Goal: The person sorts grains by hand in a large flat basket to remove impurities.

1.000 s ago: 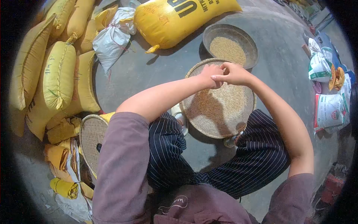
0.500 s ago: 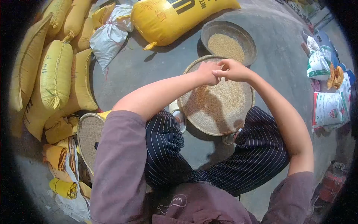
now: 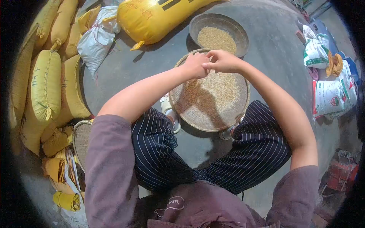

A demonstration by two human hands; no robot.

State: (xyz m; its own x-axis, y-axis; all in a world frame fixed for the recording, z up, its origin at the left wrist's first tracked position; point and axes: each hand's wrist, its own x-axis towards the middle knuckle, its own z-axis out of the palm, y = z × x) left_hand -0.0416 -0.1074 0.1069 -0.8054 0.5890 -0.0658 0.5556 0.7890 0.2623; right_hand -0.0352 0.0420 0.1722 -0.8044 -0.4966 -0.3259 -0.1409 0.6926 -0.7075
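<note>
A round woven tray (image 3: 177, 108) with a spread of pale grain (image 3: 224, 89) lies between my knees. Over its far part, my left hand (image 3: 197, 65) and my right hand (image 3: 222, 61) meet. The fingertips of my right hand are pinched together against my left hand's fingers; anything between them is too small to make out. My left hand is seen from the back, with its fingers bent and their tips mostly hidden. Just beyond the tray stands a dark metal bowl (image 3: 241, 32) holding more grain.
A large yellow sack (image 3: 146, 21) lies beyond the bowl. Stacked yellow sacks (image 3: 47, 85) and a white sack (image 3: 97, 45) are at the left, near a second woven tray (image 3: 81, 140). White bags (image 3: 329, 97) lie at the right, with a red object (image 3: 342, 174) below them.
The view has shifted, so the tray, bowl and both hands appear further left and slightly higher. My hands remain together over the tray's far part.
</note>
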